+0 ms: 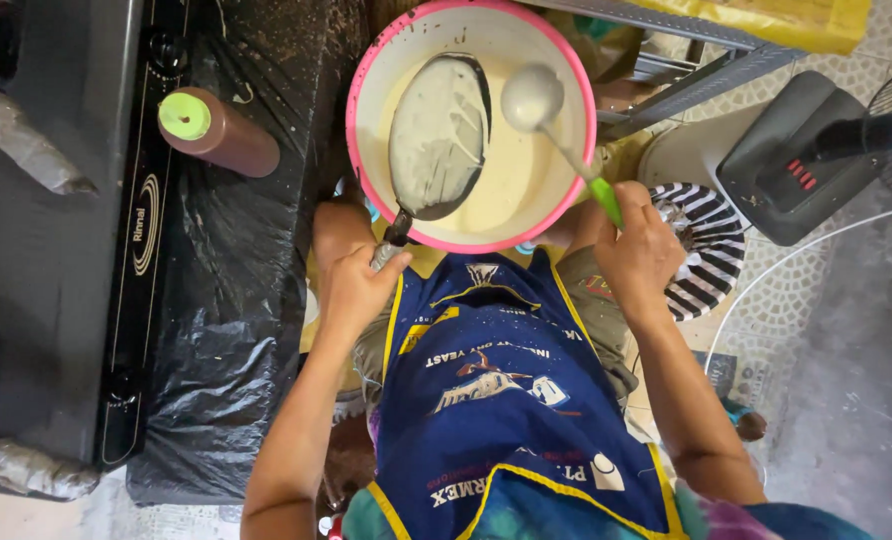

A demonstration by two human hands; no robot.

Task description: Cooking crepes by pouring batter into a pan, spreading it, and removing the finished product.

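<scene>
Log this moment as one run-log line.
left hand: grips pan handle, pan coated in batter over pink bowl | right hand: holds green-handled ladle above batter | brown squeeze bottle on stove

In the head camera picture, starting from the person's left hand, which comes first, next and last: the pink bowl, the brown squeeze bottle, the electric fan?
From the left hand:
1. Pink bowl, just ahead, over the knees.
2. Brown squeeze bottle, off to the left on black plastic.
3. Electric fan, far right, beyond the right hand.
</scene>
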